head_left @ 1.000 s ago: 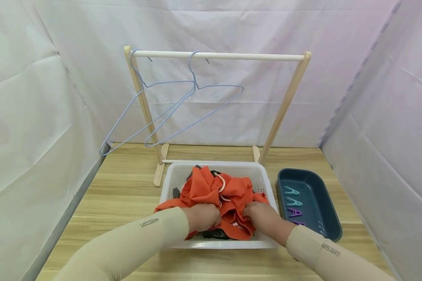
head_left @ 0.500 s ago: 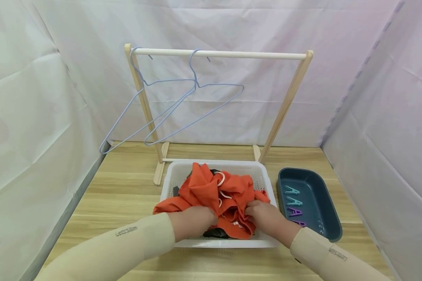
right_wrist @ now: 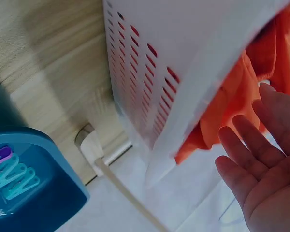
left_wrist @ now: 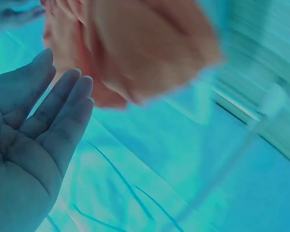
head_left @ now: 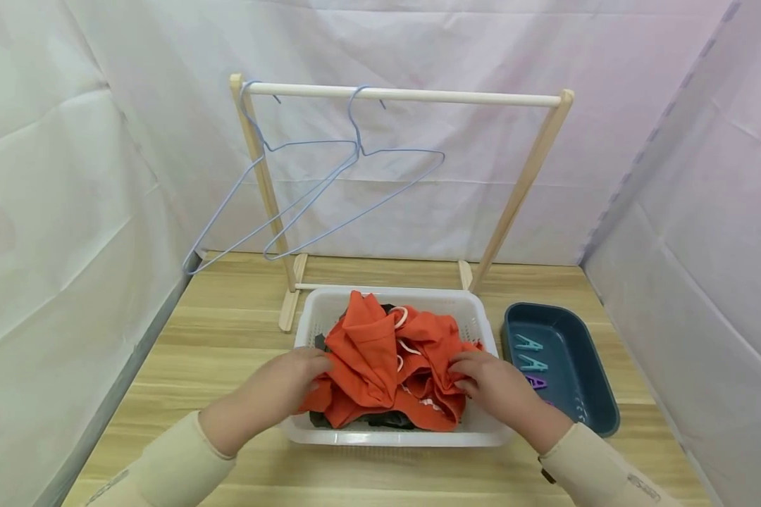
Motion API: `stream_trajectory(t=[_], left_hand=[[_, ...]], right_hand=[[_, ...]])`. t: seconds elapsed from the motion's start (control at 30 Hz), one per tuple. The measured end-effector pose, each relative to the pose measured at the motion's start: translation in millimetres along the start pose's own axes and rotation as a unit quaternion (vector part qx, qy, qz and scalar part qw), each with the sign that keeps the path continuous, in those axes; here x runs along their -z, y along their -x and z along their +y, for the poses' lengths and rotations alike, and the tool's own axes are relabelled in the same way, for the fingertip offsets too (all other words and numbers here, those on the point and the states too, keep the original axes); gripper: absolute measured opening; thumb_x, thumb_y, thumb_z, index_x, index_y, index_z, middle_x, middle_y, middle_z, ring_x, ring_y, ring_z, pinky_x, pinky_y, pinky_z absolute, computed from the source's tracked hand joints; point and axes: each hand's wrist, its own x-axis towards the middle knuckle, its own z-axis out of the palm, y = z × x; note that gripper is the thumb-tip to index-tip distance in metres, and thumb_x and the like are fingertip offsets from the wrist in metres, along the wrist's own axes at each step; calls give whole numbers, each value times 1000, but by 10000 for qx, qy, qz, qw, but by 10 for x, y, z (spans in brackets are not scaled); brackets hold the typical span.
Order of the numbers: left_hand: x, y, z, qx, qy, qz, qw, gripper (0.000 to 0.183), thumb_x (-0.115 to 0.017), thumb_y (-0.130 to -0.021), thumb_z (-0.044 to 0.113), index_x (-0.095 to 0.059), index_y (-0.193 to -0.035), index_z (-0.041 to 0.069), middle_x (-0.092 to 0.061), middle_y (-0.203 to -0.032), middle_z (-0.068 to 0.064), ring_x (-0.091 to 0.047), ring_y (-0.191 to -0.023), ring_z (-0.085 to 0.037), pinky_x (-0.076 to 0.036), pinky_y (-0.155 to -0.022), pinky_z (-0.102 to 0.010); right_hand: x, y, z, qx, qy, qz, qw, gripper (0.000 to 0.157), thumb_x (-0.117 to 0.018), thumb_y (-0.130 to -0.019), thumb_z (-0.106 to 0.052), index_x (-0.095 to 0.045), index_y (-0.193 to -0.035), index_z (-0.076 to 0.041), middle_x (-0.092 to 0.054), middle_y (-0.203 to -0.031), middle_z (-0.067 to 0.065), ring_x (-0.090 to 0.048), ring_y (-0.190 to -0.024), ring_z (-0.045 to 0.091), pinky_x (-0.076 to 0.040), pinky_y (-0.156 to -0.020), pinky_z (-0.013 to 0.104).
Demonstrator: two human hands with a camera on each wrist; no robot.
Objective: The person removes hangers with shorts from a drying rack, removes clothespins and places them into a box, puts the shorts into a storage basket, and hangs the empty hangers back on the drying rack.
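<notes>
A crumpled orange garment (head_left: 370, 352) with a white drawstring (head_left: 409, 346) lies heaped in a white perforated basket (head_left: 406, 439). Dark cloth (head_left: 390, 420) shows beneath it. My left hand (head_left: 279, 384) is at the garment's left side; its fingers look straight and loose in the left wrist view, with a small gap to the cloth. On the right, my right hand (head_left: 501, 391) hovers by the garment's right part, the fingers (right_wrist: 241, 145) extended and holding nothing in the right wrist view. Whether those fingertips touch the cloth, I cannot tell.
Behind the basket stands a wooden rack with a white rail (head_left: 456, 96); two blue wire hangers (head_left: 317, 141) hang toward its left end. A dark blue tray (head_left: 573, 366) right of the basket holds several teal and purple clothespins (head_left: 533, 362). White sheets enclose the table.
My left hand has let go of the garment's front and moved left to its side. The right hand's fingers have loosened off the cloth and drawn slightly right. The garment stays heaped in the basket.
</notes>
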Motion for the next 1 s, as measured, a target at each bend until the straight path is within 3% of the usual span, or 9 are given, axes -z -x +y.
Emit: stream_trajectory(t=[0.17, 0.3, 0.5, 0.67, 0.83, 1.0], left_hand=[[23, 175, -202, 906, 250, 330, 9950, 30, -74, -74, -10, -69, -96, 9, -65, -91, -1, -61, -85, -18, -55, -74, -34], [9, 238, -273, 1460, 380, 329, 9880, 26, -75, -77, -3, -68, -102, 1, -68, -99, -10, -64, -93, -28, -55, -80, -42], [-49, 201, -294, 1698, 676, 30, 9832, 16, -76, -77, 1, -68, -91, 3, -63, -83, -3, -58, -74, -16, -52, -68, -33], [-163, 121, -267, 1528, 842, -178, 9845, 16, -72, -76, -8, -67, -83, 6, -61, -78, 0, -53, -71, -12, -48, -63, -27], [-344, 35, -282, 816, 870, -310, 9924, 24, -65, -72, -15, -62, -73, 8, -52, -68, 4, -46, -64, -9, -42, -56, -21], [-519, -33, -280, 399, 978, -554, 9929, 28, -58, -69, -16, -53, -63, 11, -39, -61, 9, -35, -58, -5, -34, -52, -19]], right_hand=[[41, 48, 54, -630, -250, 170, 9976, 32, -75, -83, -12, -69, -114, -9, -63, -124, 9, -59, -116, 30, -50, -92, 48], [19, 73, 111, -821, -315, 194, 9959, 38, -75, -83, -12, -67, -120, -7, -60, -130, 11, -56, -120, 32, -49, -94, 49], [-72, 85, 179, -958, -306, 70, 9949, 42, -75, -83, -13, -65, -123, -4, -59, -131, 13, -56, -120, 35, -49, -94, 50], [-134, 63, 189, -950, -354, -87, 9948, 38, -73, -84, -13, -66, -121, -7, -60, -130, 12, -56, -120, 34, -49, -94, 50], [-176, 28, 156, -630, -158, -165, 9977, 32, -73, -84, -10, -69, -116, -6, -64, -123, 11, -59, -115, 31, -51, -92, 47], [-218, -2, 132, -185, 163, -260, 9994, 28, -76, -82, -10, -70, -108, -6, -67, -108, 8, -63, -104, 26, -54, -86, 43]])
